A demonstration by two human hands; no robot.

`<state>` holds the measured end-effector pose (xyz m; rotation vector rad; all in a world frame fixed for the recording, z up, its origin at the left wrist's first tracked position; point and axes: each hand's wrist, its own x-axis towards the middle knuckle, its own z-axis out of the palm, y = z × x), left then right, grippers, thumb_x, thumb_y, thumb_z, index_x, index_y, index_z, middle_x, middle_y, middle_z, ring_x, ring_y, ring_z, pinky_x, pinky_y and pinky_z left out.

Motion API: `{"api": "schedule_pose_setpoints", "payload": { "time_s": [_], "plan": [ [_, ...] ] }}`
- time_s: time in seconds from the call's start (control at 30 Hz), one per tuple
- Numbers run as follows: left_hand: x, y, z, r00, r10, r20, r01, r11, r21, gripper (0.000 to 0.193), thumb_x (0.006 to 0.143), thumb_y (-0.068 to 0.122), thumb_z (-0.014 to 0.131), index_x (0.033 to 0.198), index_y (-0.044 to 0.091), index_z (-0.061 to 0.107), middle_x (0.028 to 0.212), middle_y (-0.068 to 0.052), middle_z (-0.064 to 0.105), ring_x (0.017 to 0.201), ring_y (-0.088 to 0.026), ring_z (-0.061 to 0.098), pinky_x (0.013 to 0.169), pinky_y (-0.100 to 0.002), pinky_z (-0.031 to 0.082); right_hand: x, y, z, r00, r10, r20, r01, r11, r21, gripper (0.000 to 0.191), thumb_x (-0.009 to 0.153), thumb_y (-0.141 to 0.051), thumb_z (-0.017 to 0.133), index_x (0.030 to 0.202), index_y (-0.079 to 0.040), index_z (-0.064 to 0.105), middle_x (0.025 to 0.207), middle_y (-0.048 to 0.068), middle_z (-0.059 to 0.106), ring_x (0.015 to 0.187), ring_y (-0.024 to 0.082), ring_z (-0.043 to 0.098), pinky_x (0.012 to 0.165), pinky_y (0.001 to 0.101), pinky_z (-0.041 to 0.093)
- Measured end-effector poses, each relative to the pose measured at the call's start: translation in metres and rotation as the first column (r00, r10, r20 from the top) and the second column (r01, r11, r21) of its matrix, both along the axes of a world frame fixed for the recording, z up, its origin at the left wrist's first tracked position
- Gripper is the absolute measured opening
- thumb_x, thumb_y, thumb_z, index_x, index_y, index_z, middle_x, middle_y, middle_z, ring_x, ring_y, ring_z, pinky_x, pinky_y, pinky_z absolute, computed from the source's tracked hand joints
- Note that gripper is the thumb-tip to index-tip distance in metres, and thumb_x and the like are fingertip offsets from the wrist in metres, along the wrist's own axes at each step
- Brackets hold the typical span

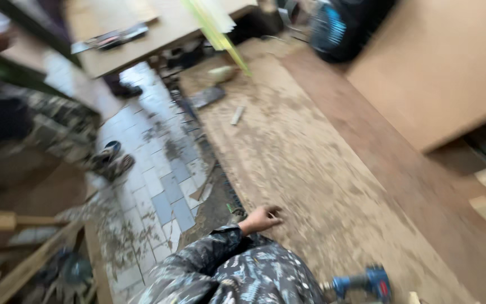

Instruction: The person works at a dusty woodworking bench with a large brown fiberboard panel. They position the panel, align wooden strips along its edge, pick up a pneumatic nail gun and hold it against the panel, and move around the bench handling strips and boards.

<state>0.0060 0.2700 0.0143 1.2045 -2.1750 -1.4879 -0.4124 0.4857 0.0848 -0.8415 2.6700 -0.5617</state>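
Blurrily, the left hand (261, 218) rested on a dusty brown plywood sheet (310, 169), fingers curled, perhaps pinching something small; its grip was unclear. A blue power drill (367, 282) lay near grey tiled floor (153, 186).

The whole view is smeared by motion. The left hand (261, 218) rests on the dusty board (310, 169), its fingers curled under and not separable. The right hand is hidden; only a blue power tool (367, 283) shows at the bottom edge, its lower part cut off. A second person (40, 121) at the left is blurred and cropped. Small objects (215, 90) farther along the board are unidentifiable.
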Motion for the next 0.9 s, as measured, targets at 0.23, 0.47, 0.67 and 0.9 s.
{"api": "schedule_pose_setpoints", "payload": {
  "time_s": [0.23, 0.47, 0.67, 0.9],
  "plan": [
    [-0.015, -0.053, 0.015, 0.849, 0.008, -0.529, 0.328, 0.776, 0.539, 0.057, 0.095, 0.032, 0.077, 0.143, 0.009, 0.059, 0.121, 0.002, 0.067, 0.103, -0.009, 0.06, 0.087, -0.029, 0.051, 0.091, -0.138, 0.022, 0.836, 0.475, 0.276, -0.016, 0.523, -0.852, 0.035, 0.102, -0.011, 0.071, 0.134, -0.002, 0.06, 0.127, 0.015, 0.067, 0.114, 0.024, 0.065, 0.106, 0.0384, 0.054],
    [0.042, -0.193, 0.039, 0.961, -0.172, -0.218, 0.22, 0.95, 0.221, 0.03, 0.098, 0.031, 0.073, 0.116, 0.008, 0.076, 0.086, -0.004, 0.073, 0.071, -0.014, 0.065, 0.064, -0.03, 0.054, 0.148, -0.245, 0.007, 0.634, 0.233, 0.738, 0.542, 0.546, -0.638, 0.034, 0.096, -0.01, 0.066, 0.129, -0.008, 0.062, 0.116, 0.008, 0.069, 0.1, 0.026, 0.069, 0.072, 0.041, 0.059],
    [0.07, -0.297, 0.036, 0.988, -0.097, -0.122, 0.059, 0.958, -0.282, 0.024, 0.089, 0.03, 0.073, 0.105, 0.013, 0.077, 0.087, -0.013, 0.076, 0.077, -0.031, 0.073, 0.071, -0.043, 0.058, 0.125, -0.288, -0.023, 0.671, -0.079, 0.737, 0.716, 0.326, -0.617, 0.011, 0.094, -0.009, 0.07, 0.104, -0.01, 0.067, 0.089, 0.001, 0.064, 0.072, 0.016, 0.059, 0.06, 0.0297, 0.048],
    [0.021, -0.379, -0.006, 0.925, -0.375, -0.066, 0.365, 0.923, -0.121, 0.024, 0.088, 0.03, 0.077, 0.104, 0.013, 0.078, 0.088, -0.016, 0.075, 0.078, -0.033, 0.072, 0.069, -0.043, 0.057, 0.035, -0.326, 0.025, 0.909, 0.114, 0.4, 0.295, 0.502, -0.813, 0.015, 0.101, -0.003, 0.069, 0.115, 0.002, 0.069, 0.087, 0.003, 0.064, 0.072, 0.009, 0.057, 0.064, 0.0239, 0.044]
  ]
}}
